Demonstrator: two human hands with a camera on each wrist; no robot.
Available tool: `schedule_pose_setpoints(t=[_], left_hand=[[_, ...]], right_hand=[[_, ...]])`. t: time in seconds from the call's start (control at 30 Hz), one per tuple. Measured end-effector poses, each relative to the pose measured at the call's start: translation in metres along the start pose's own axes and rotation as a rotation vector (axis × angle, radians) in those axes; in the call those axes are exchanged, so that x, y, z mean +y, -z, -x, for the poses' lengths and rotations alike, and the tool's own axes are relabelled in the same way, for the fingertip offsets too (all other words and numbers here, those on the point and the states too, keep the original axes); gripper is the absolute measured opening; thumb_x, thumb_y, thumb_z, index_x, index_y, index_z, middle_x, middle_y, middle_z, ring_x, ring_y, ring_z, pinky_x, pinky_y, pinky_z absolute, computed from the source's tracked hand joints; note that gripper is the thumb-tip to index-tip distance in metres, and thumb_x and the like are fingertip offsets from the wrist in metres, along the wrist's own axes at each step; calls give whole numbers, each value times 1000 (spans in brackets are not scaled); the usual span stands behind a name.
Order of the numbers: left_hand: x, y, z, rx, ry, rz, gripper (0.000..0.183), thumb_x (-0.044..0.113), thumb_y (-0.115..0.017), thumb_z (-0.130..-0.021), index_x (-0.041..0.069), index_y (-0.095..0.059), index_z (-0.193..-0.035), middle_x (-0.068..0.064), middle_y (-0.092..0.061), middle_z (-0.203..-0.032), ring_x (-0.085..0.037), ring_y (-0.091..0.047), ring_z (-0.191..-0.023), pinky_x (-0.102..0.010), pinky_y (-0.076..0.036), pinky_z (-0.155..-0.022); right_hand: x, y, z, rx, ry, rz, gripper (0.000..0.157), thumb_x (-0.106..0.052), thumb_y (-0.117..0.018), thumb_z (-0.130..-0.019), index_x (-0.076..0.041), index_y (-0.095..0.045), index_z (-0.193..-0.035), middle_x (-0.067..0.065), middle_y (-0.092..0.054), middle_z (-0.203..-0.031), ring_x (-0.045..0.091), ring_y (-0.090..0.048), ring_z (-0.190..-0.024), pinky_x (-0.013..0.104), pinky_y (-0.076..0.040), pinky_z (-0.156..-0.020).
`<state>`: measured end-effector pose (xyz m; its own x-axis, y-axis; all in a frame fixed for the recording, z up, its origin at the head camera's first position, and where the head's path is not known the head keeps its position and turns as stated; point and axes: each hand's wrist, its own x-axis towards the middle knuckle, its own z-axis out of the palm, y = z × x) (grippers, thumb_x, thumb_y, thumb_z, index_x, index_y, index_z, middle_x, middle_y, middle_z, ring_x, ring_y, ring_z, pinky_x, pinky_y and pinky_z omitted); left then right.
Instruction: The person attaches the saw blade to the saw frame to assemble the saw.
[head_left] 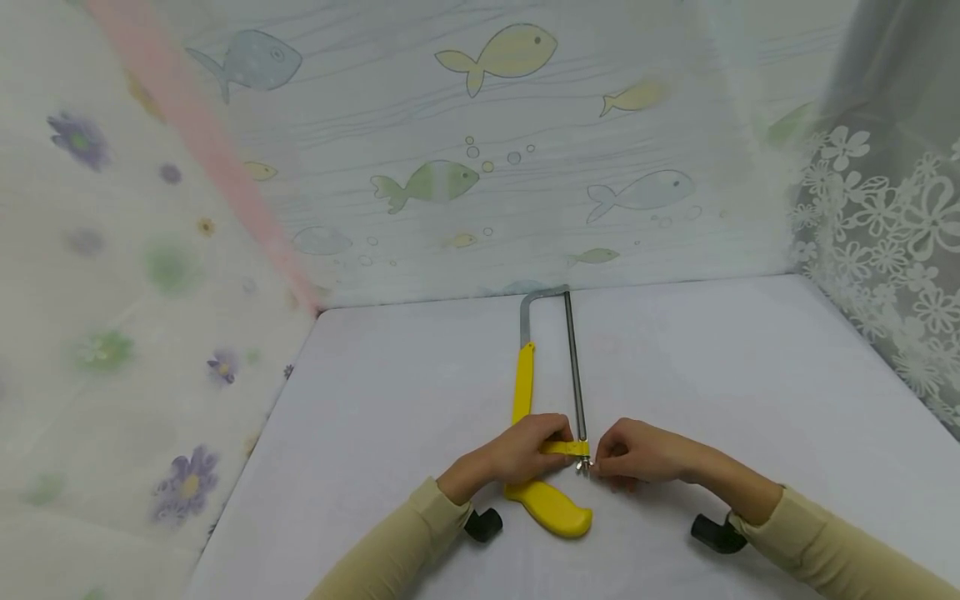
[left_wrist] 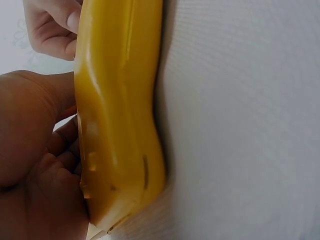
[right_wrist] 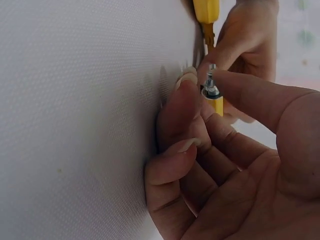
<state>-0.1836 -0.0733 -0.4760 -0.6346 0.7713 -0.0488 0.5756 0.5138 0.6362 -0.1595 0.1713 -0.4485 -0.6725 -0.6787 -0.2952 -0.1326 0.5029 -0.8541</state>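
A hacksaw (head_left: 523, 383) lies on the table, its grey bow at the far end and its yellow handle (head_left: 555, 510) towards me. The dark, straight blade (head_left: 575, 367) runs along its right side down to a metal wing nut (head_left: 583, 467). My left hand (head_left: 528, 446) grips the yellow frame just above the handle, which fills much of the left wrist view. Close by on the right, my right hand (head_left: 637, 454) has its thumb and curled fingers at the wing nut. In the right wrist view, the wing nut (right_wrist: 211, 89) sits between thumb and forefinger.
The white-covered table (head_left: 390, 392) ends at a wall cloth printed with fish (head_left: 510, 50). Flowered cloth (head_left: 90, 350) hangs at the left, lace (head_left: 907, 225) at the right. A black device (head_left: 483, 525) shows under the left wrist, another (head_left: 717, 533) under the right.
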Motion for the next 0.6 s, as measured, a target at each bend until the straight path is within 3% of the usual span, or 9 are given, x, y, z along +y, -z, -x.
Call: schedule_pose_setpoints(t=[0.3,0.6], left_hand=[[-1,-1,0,5,-10,6,10,18,-68,-100,15,-61,-106,8,-62,-100,-4,-51,-86,-16,-45,-81],[-2,-1,0,6,-14,16,10,18,-68,-100,14,-61,-106,8,-62,-100,-4,-52,-87,-16,-45,-82]], right_hand=[[0,0,0,5,21,30,19,-15,-67,-97,-4,-71,-82,1,-60,-66,11,-50,-56,23,-40,-53],[-2,-3,-6,-18,20,20,15,-18,-72,-94,-7,-74,-83,-1,-61,-66,12,-53,-57,23,-42,-53]])
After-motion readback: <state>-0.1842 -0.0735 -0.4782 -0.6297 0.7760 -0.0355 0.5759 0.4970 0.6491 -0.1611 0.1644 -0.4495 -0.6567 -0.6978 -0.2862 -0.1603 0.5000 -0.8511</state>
